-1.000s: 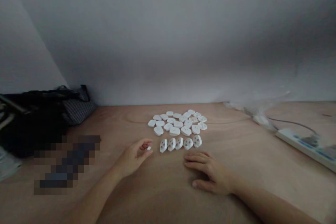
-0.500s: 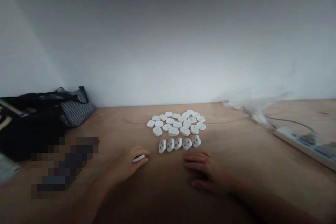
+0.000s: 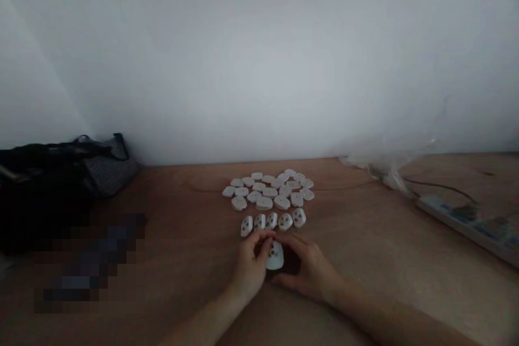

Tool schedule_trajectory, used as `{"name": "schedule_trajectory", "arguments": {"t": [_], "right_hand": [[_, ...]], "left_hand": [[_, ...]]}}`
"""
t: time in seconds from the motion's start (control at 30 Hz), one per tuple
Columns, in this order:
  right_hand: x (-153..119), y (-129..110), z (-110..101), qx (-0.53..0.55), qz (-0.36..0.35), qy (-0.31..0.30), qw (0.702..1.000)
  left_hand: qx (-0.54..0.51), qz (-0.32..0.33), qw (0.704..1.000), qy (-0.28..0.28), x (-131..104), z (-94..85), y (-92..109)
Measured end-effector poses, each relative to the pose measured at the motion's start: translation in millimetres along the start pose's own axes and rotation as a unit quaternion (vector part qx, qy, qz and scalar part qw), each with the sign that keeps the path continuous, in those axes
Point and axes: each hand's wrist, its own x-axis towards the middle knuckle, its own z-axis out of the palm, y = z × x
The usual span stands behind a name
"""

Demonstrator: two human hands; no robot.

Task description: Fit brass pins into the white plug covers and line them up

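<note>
A white plastic piece point(image 3: 275, 259) with small metal parts is between my two hands, low in the middle of the view. My left hand point(image 3: 252, 262) pinches it at its left and upper edge. On the other side, my right hand point(image 3: 310, 267) curves around it, thumb below and fingertips at the top edge; whether they grip it is unclear. Just beyond my hands stands a row of several similar pieces point(image 3: 285, 221) with holes facing me. Farther back lies a cluster of several white pieces point(image 3: 264, 203).
The wooden table point(image 3: 182, 248) meets a pale wall. At the left are a black bag point(image 3: 48, 194), a striped pouch point(image 3: 109, 170) and a pixelated object point(image 3: 97, 254). A power strip point(image 3: 466, 221), cable and clear plastic bag point(image 3: 389, 165) lie at the right.
My left hand has moved right, bringing the white piece with it to the middle. My right hand has risen from resting on the table and now meets it there. The view has shifted slightly.
</note>
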Motion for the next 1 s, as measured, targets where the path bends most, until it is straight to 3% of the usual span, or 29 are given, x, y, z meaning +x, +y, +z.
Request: {"name": "schedule_trajectory", "arguments": {"t": [0.1, 0.2, 0.43, 0.53, 0.7, 0.83, 1.0], "right_hand": [[3, -1, 3, 0.015, 0.016, 0.012, 1.000], [4, 0, 2, 0.037, 0.046, 0.017, 0.998], [2, 2, -1, 0.106, 0.102, 0.064, 0.987], [2, 2, -1, 0.191, 0.095, 0.033, 0.977], [2, 5, 1, 0.285, 0.090, 0.014, 0.954], [1, 7, 3, 0.281, 0.074, 0.006, 0.957], [-4, 10, -1, 0.159, 0.073, 0.006, 0.985]], "left_hand": [[-0.013, -0.017, 1.000, 0.008, 1, 2.1, -1], [0.009, -0.002, 1.000, -0.021, -2, -3.6, 1], [0.117, 0.138, 0.976, -0.122, -10, -34.4, 11], [0.067, 0.107, 0.981, -0.150, -9, -35.5, 3], [-0.112, 0.042, 0.975, -0.190, -9, -20.4, -6], [-0.107, 0.050, 0.979, -0.166, -10, -20.9, 5], [-0.027, 0.042, 0.997, -0.056, 14, -56.6, 14]]}}
